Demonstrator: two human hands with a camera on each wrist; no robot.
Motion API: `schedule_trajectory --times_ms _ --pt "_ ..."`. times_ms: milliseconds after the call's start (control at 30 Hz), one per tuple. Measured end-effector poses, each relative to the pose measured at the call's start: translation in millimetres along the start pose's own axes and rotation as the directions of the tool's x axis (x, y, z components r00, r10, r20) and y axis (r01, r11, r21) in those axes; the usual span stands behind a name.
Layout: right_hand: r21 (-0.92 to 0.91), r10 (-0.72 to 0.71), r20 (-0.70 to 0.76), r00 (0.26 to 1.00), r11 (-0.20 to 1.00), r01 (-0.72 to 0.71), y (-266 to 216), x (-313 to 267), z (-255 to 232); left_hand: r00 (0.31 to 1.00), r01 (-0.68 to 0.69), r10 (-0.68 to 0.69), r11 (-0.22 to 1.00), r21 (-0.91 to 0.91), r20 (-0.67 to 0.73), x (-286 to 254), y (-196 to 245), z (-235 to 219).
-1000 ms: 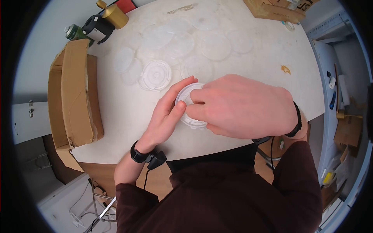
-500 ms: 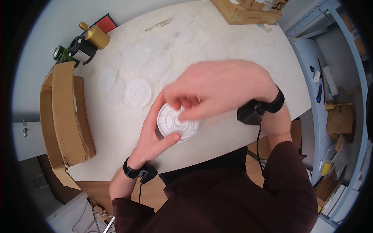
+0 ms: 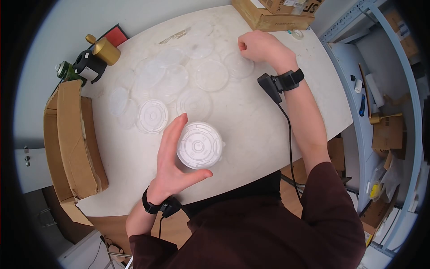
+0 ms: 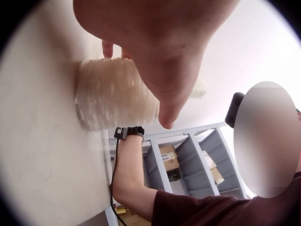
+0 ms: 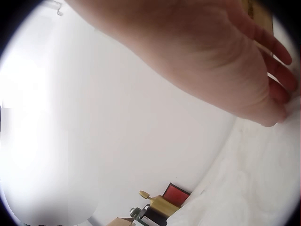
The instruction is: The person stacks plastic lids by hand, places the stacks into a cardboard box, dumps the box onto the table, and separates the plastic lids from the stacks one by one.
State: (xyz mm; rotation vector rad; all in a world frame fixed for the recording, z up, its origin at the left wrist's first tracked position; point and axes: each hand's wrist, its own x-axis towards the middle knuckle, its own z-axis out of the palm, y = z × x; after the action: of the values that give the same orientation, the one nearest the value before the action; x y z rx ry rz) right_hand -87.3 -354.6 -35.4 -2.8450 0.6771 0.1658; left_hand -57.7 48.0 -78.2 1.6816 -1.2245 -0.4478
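A tall stack of translucent plastic lids (image 4: 115, 94) stands on the table, its ridged top lid (image 3: 198, 145) facing up in the head view. My left hand (image 3: 172, 161) curves around the left side of this stack, thumb and fingers spread wide, with the fingers behind the stack in the left wrist view. Farther back on the right, my right hand (image 3: 264, 47) is low over the table beside a loose clear lid (image 3: 238, 65). Its fingers (image 5: 281, 70) bend loosely down toward the tabletop, and no lid shows between them.
Several loose clear lids (image 3: 212, 76) lie spread over the table (image 3: 268, 134), some overlapping; a whiter ridged lid (image 3: 152, 116) is left of the stack. An open cardboard box (image 3: 78, 139) stands at the left edge. More cartons (image 3: 277, 20) and a tape roll (image 3: 297, 34) are at the back right.
My right hand has left the top of the stack and moved away to the back right, beside a loose lid. My left hand stays at the stack with its thumb now spread from it.
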Motion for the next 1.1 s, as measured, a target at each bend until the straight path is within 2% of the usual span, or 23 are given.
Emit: schedule_trajectory --times_ms 133,233,300,333,400,433,500,533,567,600,633,700,800,833,900,967,1100 --pt "-0.013 -0.003 -0.035 0.999 1.000 0.002 1.0 1.6 4.9 0.999 -0.031 0.032 0.998 0.055 -0.011 -0.1 4.3 -0.2" --pt "-0.005 0.050 -0.054 0.997 0.999 -0.050 -1.2 -5.6 -2.6 0.999 -0.049 0.049 0.994 0.098 0.003 -0.3 6.2 -1.1" --pt "-0.138 0.045 -0.175 0.984 0.988 -0.070 -4.9 -13.3 -19.4 0.999 -0.043 0.043 0.990 0.136 0.006 0.3 7.3 -1.1" --pt "-0.131 0.029 -0.170 0.985 0.990 -0.052 -8.2 -18.7 -26.2 0.998 -0.060 0.061 0.994 0.094 -0.008 1.3 7.0 1.3" --pt "-0.072 -0.033 -0.364 0.931 0.997 0.007 -18.7 -35.1 -39.1 0.997 -0.066 0.068 0.996 0.063 -0.026 1.6 6.9 2.9" --pt "-0.065 -0.040 -0.361 0.932 0.998 0.018 -29.2 -43.7 -46.4 0.998 -0.063 0.063 0.997 0.037 -0.019 1.5 7.1 3.2" --pt "0.235 -0.237 -0.351 0.906 0.914 0.330 -50.4 -63.4 -58.4 0.999 -0.051 0.051 0.999 0.014 -0.017 1.0 5.6 3.5" --pt "0.240 -0.243 -0.350 0.905 0.910 0.337 -60.6 -72.1 -59.9 0.999 -0.045 0.045 0.999 0.010 -0.008 1.3 4.1 3.4" --pt "0.328 -0.421 -0.217 0.881 0.819 0.472 -71.7 -80.6 -59.9 0.999 -0.040 0.040 0.999 0.005 0.004 1.2 3.5 3.0" --pt "0.431 -0.590 -0.098 0.802 0.701 0.568 -81.6 -86.8 -58.5 0.999 -0.033 0.033 0.999 0.010 0.005 1.0 4.0 2.6" --pt "0.439 -0.590 -0.099 0.801 0.697 0.568 -90.2 -91.0 -56.0 1.000 -0.022 0.022 1.000 0.017 0.012 0.3 4.8 2.4" --pt "0.413 -0.689 0.084 0.720 0.681 0.604 -104.3 -97.5 -51.0 1.000 -0.007 0.006 1.000 0.021 0.025 0.3 4.0 3.7" --pt "0.317 -0.696 0.065 0.715 0.693 0.647 -115.1 -103.6 -41.7 0.999 -0.050 0.051 0.997 -0.067 0.005 2.4 -0.6 7.3" --pt "0.317 -0.702 0.009 0.712 0.677 0.664 -114.9 -103.5 -34.2 0.997 -0.077 0.076 0.995 -0.069 -0.010 2.3 -1.1 8.4" --pt "0.336 -0.697 -0.010 0.717 0.673 0.659 -116.6 -102.7 -30.8 0.995 -0.098 0.097 0.992 -0.073 -0.020 2.2 -1.9 7.8" --pt "0.352 -0.692 -0.028 0.721 0.669 0.655 -119.0 -103.3 -29.2 0.991 -0.127 0.128 0.992 -0.017 0.036 2.1 -1.8 4.3" --pt "0.361 -0.705 -0.077 0.705 0.639 0.679 -121.8 -103.9 -27.5 0.993 -0.108 0.108 0.994 -0.004 0.045 0.2 -3.2 5.7"
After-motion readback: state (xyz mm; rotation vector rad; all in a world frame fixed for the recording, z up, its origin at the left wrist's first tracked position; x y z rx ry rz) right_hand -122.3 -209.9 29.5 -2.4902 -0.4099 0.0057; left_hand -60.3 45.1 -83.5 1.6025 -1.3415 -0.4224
